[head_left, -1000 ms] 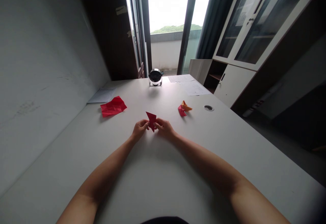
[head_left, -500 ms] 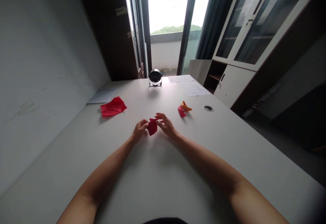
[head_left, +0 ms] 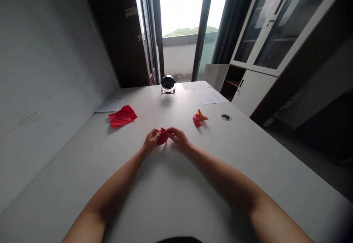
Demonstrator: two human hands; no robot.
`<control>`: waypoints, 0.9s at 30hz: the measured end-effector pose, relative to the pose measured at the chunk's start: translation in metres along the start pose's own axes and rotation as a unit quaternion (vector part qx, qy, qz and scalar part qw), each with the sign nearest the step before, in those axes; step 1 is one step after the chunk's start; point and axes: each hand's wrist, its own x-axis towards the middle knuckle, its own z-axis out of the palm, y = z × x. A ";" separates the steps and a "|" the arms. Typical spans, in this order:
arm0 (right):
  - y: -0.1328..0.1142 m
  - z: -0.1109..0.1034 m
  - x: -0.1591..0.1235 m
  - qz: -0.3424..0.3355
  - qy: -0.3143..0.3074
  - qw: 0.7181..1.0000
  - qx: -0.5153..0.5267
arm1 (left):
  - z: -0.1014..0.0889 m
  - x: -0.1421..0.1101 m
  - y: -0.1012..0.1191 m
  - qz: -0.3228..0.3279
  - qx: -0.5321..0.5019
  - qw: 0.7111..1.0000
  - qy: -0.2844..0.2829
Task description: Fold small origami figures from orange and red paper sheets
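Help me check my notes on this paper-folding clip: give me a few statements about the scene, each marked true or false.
1. Both hands pinch the small red folded paper: left hand, right hand. True.
2. The crumpled red sheet lies right of the hands. False: it lies to their left.
3. An orange and red folded piece sits beside the round hole in the table. True.
4. The small fan stands at the table's near edge. False: it stands at the far end.
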 end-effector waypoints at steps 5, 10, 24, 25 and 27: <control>0.005 0.002 -0.001 0.026 0.000 1.000 0.000 | 0.001 -0.002 0.003 -0.016 -0.010 1.000 -0.007; 0.004 0.001 -0.002 0.041 -0.039 0.998 0.012 | 0.000 -0.002 0.004 -0.009 0.000 1.000 -0.005; 0.020 0.004 0.000 0.057 -0.034 0.998 0.001 | -0.001 -0.002 0.001 -0.031 -0.010 0.999 -0.010; 0.020 0.004 0.000 0.054 -0.034 0.998 -0.004 | 0.000 -0.002 0.001 -0.032 -0.009 0.999 -0.012; 0.019 0.003 0.000 0.044 -0.028 0.998 -0.018 | -0.001 -0.002 0.001 -0.029 0.005 0.999 -0.017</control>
